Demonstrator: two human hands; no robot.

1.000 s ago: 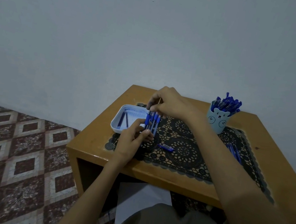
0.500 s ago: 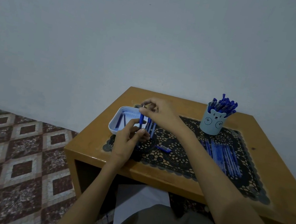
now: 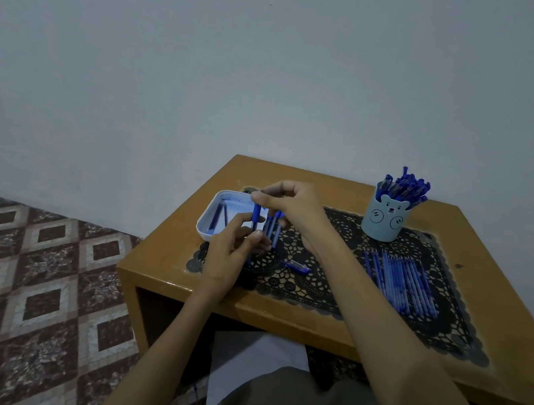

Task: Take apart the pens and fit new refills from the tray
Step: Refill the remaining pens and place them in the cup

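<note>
By the desk (image 3: 167, 256)'s left edge, left hand (image 3: 227, 259) fingers pinch the blue pen (image 3: 255, 216)'s lower end and right hand (image 3: 296, 206) fingers pinch its top. It is probably light, stiff and slippery.

A mat (image 3: 314, 296) is lying on the table (image 3: 175, 251), with a tray (image 3: 208, 217) sitting at its far-left corner. A cup (image 3: 384, 220) is standing far right, and a row of loose pens (image 3: 402, 281) is lying just nearer. The left hand (image 3: 230, 252) and right hand (image 3: 292, 206) are holding a pen (image 3: 255, 216) over the tray's right edge.

Your blue pen (image 3: 255, 215) stands upright beside the pale tray (image 3: 203, 227), which holds thin dark refills (image 3: 218, 217); more pens (image 3: 400, 283) lie rowed to your right.
</note>
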